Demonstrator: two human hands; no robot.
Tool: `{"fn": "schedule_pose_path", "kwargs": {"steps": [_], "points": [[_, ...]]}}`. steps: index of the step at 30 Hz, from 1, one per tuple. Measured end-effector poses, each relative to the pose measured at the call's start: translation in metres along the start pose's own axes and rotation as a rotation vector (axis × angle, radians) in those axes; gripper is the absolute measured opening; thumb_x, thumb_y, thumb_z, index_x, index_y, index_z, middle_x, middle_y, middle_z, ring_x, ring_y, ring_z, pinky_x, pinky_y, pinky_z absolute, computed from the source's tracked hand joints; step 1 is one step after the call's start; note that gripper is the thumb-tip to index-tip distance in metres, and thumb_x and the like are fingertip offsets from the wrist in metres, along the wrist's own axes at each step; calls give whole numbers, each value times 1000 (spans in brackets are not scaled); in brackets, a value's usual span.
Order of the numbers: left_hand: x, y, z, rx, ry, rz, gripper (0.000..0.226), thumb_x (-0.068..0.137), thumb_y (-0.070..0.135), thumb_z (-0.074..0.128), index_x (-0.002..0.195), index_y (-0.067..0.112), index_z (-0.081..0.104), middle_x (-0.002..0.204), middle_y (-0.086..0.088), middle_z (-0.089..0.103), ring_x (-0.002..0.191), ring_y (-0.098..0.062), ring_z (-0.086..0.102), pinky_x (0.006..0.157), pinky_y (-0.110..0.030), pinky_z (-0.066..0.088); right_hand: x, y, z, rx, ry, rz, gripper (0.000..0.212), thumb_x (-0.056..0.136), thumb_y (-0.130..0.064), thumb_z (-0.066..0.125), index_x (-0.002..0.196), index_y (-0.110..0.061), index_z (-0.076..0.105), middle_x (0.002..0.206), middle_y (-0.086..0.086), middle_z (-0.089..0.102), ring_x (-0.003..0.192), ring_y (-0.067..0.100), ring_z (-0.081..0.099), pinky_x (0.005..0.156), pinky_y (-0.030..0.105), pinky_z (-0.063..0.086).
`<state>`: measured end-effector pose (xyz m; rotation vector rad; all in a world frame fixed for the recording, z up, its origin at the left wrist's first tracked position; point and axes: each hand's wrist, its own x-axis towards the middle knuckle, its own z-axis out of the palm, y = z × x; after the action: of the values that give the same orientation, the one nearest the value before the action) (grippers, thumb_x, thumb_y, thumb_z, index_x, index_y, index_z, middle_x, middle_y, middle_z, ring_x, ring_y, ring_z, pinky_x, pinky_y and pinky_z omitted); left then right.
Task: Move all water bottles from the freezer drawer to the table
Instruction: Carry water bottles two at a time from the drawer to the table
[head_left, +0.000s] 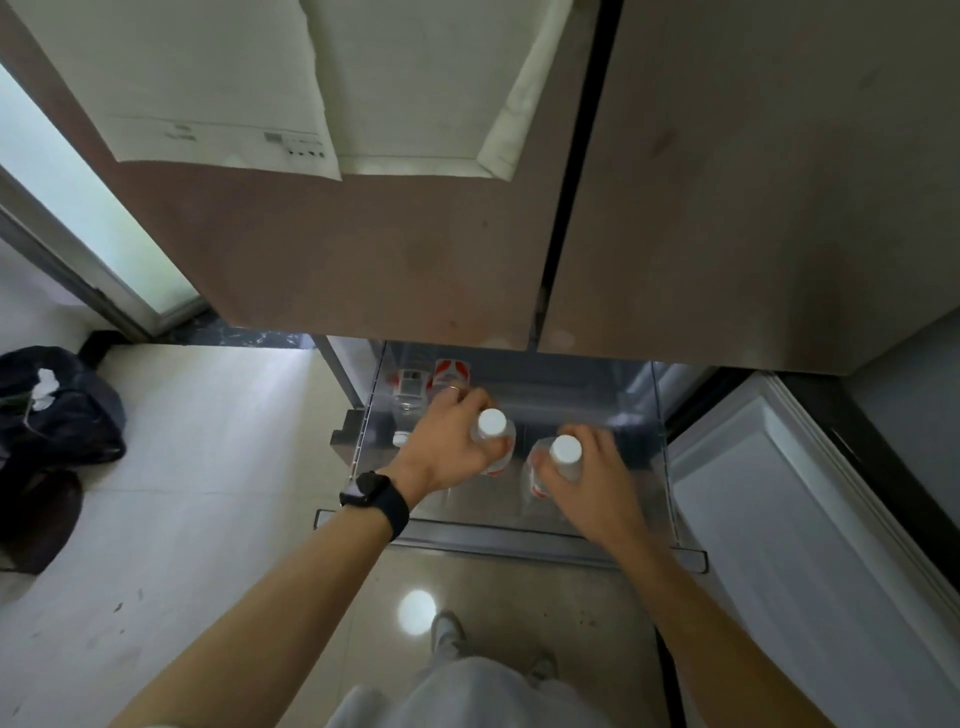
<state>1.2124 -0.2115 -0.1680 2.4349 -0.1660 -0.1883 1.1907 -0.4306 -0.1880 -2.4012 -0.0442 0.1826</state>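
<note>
Left hand (451, 441) clamped on upright water bottle (493, 434) inside open freezer drawer (498, 540). Right hand (587, 480) clamped on second bottle (558, 462), just beside. Two more bottles (431, 379) near drawer's back left corner.

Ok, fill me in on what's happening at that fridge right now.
A person stands over the open freezer drawer, reaching in with both hands. The left hand, with a dark watch on its wrist, grips one white-capped water bottle; the right hand grips another. Both bottles are upright and still inside the drawer. At least two more bottles with red and white labels sit toward the back left. No table shows in this view.
</note>
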Motion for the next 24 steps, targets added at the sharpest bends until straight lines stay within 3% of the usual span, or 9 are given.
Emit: {"fn": "schedule_pose_path", "kwargs": {"steps": [2, 5, 8, 11, 14, 18, 22, 24], "points": [[-6, -6, 9, -178, 29, -5, 32, 88, 39, 67, 115, 25, 60, 114, 4, 58, 110, -14, 53, 88, -31, 45, 0, 6, 6, 145, -51, 31, 54, 72, -68, 69, 117, -48, 47, 123, -16, 55, 106, 6, 57, 85, 28, 47], [-11, -12, 20, -337, -19, -32, 41, 86, 52, 62, 122, 35, 54, 117, 12, 60, 109, -4, 55, 94, -33, 49, 3, 10, 11, 213, -109, 22, 61, 63, -67, 79, 113, -58, 45, 112, -31, 60, 102, -10, 57, 78, 14, 43], [-8, -19, 24, -248, -138, -14, 60, 81, 59, 72, 131, 46, 41, 129, 12, 56, 115, -8, 53, 96, -31, 47, 8, 14, 14, 154, -136, 53, 65, 56, -65, 83, 108, -62, 42, 103, -30, 60, 99, -15, 55, 80, 15, 47], [1, -26, 24, -150, -152, 19, 68, 79, 51, 79, 134, 39, 40, 130, 3, 59, 115, -16, 57, 94, -35, 51, 10, 17, 18, 90, -114, 106, 72, 52, -69, 81, 110, -63, 40, 99, -30, 60, 91, -8, 59, 80, 18, 49], [7, -30, 27, -128, -146, 32, 67, 78, 45, 81, 131, 35, 41, 123, 1, 62, 110, -19, 61, 91, -38, 53, 9, 17, 22, 56, -51, 127, 69, 54, -65, 78, 114, -56, 44, 92, -29, 61, 83, -7, 60, 75, 19, 50], [9, -29, 34, -119, -130, 51, 65, 76, 51, 79, 126, 39, 40, 120, 4, 64, 105, -16, 63, 87, -40, 55, 9, 16, 27, 43, -36, 133, 67, 57, -59, 78, 115, -50, 45, 87, -26, 61, 79, -3, 60, 72, 20, 49], [9, -19, 35, -136, -92, 74, 65, 79, 50, 80, 125, 41, 35, 118, 1, 64, 101, -16, 62, 83, -34, 53, 6, 14, 25, 77, 56, 146, 45, 66, -45, 81, 103, -36, 56, 91, -18, 64, 85, -1, 63, 76, 23, 53], [5, -14, 31, -143, -50, 77, 66, 79, 48, 81, 127, 37, 37, 116, 3, 63, 102, -16, 63, 82, -30, 51, -2, 10, 19, 132, 144, 177, 45, 66, -40, 84, 103, -32, 60, 90, -19, 65, 84, -2, 62, 75, 22, 53]]}}
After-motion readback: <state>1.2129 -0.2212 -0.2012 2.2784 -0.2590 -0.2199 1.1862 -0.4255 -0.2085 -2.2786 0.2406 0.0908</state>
